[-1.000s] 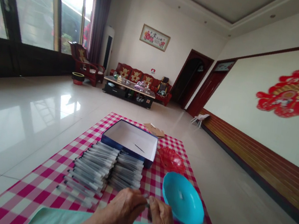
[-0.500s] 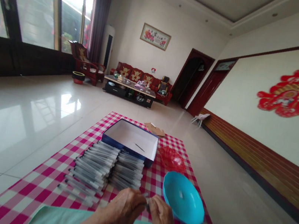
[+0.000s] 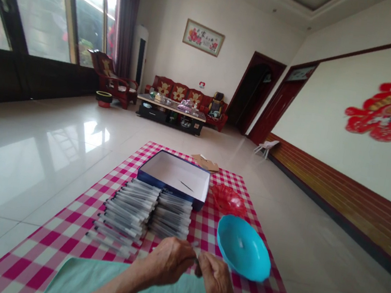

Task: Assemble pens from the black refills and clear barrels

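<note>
My left hand (image 3: 173, 260) and my right hand (image 3: 216, 277) meet over the near edge of the checked cloth, fingers closed. Between them is a clear pen (image 3: 195, 245), mostly hidden by the fingers; only a translucent bit shows. Just beyond my left hand lie two rows of clear pens, a left row (image 3: 130, 210) with dark ends and a right row (image 3: 172, 216). To the right of my right hand stands a blue oval bowl (image 3: 249, 255) with a small whitish piece (image 3: 241, 244) in it.
Behind the pens is a blue box (image 3: 173, 168) with a white inside, holding a thin dark stick (image 3: 186, 186). A red scalloped dish (image 3: 228, 200) and brown cardboard (image 3: 206, 163) lie to its right. A green cloth (image 3: 94, 283) covers the near edge.
The camera view has shifted slightly, so the table things appear a little higher and further right. Both hands stay together with their fingers closed around the pen.
</note>
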Action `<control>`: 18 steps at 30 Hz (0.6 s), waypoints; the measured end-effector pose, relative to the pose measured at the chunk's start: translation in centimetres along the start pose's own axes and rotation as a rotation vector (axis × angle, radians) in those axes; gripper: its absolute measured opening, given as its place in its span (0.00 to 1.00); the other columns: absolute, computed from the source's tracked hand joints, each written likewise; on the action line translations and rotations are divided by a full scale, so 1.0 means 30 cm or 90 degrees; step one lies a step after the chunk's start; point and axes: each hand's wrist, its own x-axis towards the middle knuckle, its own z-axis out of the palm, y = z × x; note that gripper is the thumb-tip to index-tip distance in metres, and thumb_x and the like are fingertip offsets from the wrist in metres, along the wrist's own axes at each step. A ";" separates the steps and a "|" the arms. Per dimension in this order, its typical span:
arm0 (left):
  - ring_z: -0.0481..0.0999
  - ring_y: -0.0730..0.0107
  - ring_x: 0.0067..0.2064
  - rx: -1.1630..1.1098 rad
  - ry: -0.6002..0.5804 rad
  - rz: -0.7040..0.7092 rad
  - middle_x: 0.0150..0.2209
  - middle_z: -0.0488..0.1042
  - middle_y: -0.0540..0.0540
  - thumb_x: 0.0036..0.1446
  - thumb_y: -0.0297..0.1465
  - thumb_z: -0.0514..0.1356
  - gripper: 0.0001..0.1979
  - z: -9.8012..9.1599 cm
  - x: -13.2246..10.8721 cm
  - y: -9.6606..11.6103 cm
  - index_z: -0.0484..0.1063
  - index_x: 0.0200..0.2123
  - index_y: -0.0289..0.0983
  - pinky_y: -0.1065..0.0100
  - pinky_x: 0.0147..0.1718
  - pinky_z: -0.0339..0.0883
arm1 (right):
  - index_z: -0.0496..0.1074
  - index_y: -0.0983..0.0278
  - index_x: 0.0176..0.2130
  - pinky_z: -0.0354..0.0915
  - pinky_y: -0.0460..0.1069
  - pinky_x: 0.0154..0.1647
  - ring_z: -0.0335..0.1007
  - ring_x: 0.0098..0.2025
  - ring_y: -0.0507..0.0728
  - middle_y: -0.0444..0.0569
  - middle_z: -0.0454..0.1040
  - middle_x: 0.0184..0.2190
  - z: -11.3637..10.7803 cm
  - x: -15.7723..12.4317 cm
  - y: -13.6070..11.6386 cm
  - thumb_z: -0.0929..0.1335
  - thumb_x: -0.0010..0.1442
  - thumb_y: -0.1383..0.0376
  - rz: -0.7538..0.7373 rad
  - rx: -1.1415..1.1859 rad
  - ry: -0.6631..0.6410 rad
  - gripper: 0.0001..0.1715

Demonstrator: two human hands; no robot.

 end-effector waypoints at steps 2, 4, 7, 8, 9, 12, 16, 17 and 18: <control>0.70 0.71 0.27 0.038 -0.009 -0.006 0.26 0.71 0.50 0.62 0.29 0.51 0.11 0.001 0.003 -0.006 0.71 0.29 0.38 0.72 0.26 0.55 | 0.62 0.62 0.23 0.56 0.46 0.27 0.59 0.25 0.51 0.41 0.64 0.20 0.009 -0.005 0.000 0.58 0.64 0.55 0.021 0.024 0.014 0.22; 0.69 0.71 0.27 0.077 -0.018 -0.011 0.26 0.71 0.49 0.61 0.29 0.52 0.11 0.003 0.007 -0.009 0.71 0.28 0.38 0.72 0.27 0.56 | 0.62 0.62 0.23 0.55 0.45 0.27 0.58 0.25 0.51 0.41 0.64 0.21 0.012 -0.008 -0.003 0.60 0.63 0.55 0.022 0.039 0.019 0.21; 0.69 0.68 0.30 0.102 0.015 -0.011 0.28 0.72 0.49 0.60 0.29 0.54 0.09 0.003 0.011 0.001 0.71 0.29 0.38 0.70 0.33 0.60 | 0.62 0.63 0.21 0.54 0.45 0.26 0.57 0.24 0.51 0.41 0.63 0.20 0.017 -0.009 0.000 0.61 0.61 0.52 0.056 0.076 0.019 0.23; 0.70 0.66 0.33 0.099 0.050 -0.015 0.31 0.73 0.48 0.60 0.29 0.54 0.07 0.002 0.011 0.006 0.72 0.32 0.38 0.68 0.36 0.61 | 0.63 0.63 0.21 0.54 0.46 0.25 0.57 0.24 0.51 0.41 0.63 0.19 0.023 -0.009 0.006 0.60 0.61 0.51 0.080 0.096 0.035 0.25; 0.70 0.64 0.36 0.091 0.100 -0.024 0.34 0.74 0.46 0.60 0.29 0.54 0.07 0.002 0.009 0.011 0.72 0.35 0.38 0.66 0.39 0.62 | 0.63 0.63 0.20 0.54 0.46 0.25 0.57 0.23 0.51 0.42 0.64 0.18 0.031 -0.009 0.013 0.60 0.60 0.49 0.110 0.122 0.060 0.26; 0.71 0.63 0.39 0.020 0.279 -0.109 0.37 0.73 0.44 0.61 0.30 0.53 0.09 0.011 0.000 0.009 0.73 0.38 0.37 0.64 0.41 0.63 | 0.66 0.63 0.20 0.58 0.47 0.27 0.60 0.24 0.53 0.44 0.66 0.18 0.071 -0.015 0.034 0.61 0.57 0.45 0.206 0.237 0.139 0.29; 0.73 0.68 0.30 -0.221 0.331 -0.318 0.30 0.75 0.46 0.59 0.36 0.55 0.12 0.050 -0.006 -0.036 0.74 0.39 0.36 0.69 0.31 0.65 | 0.68 0.64 0.22 0.62 0.48 0.28 0.64 0.24 0.53 0.46 0.70 0.20 0.152 -0.024 0.026 0.62 0.56 0.42 0.287 0.362 0.147 0.30; 0.74 0.68 0.29 -0.306 0.323 -0.359 0.30 0.76 0.46 0.58 0.38 0.56 0.15 0.062 -0.004 -0.048 0.73 0.43 0.35 0.70 0.30 0.65 | 0.68 0.64 0.21 0.62 0.48 0.27 0.64 0.23 0.53 0.46 0.69 0.19 0.175 -0.024 0.015 0.61 0.55 0.41 0.294 0.374 0.136 0.31; 0.74 0.68 0.28 -0.391 0.322 -0.388 0.30 0.76 0.45 0.57 0.39 0.57 0.19 0.074 -0.002 -0.058 0.72 0.46 0.33 0.70 0.28 0.65 | 0.68 0.64 0.21 0.61 0.47 0.26 0.64 0.22 0.53 0.46 0.69 0.19 0.199 -0.025 0.002 0.61 0.55 0.40 0.294 0.381 0.125 0.32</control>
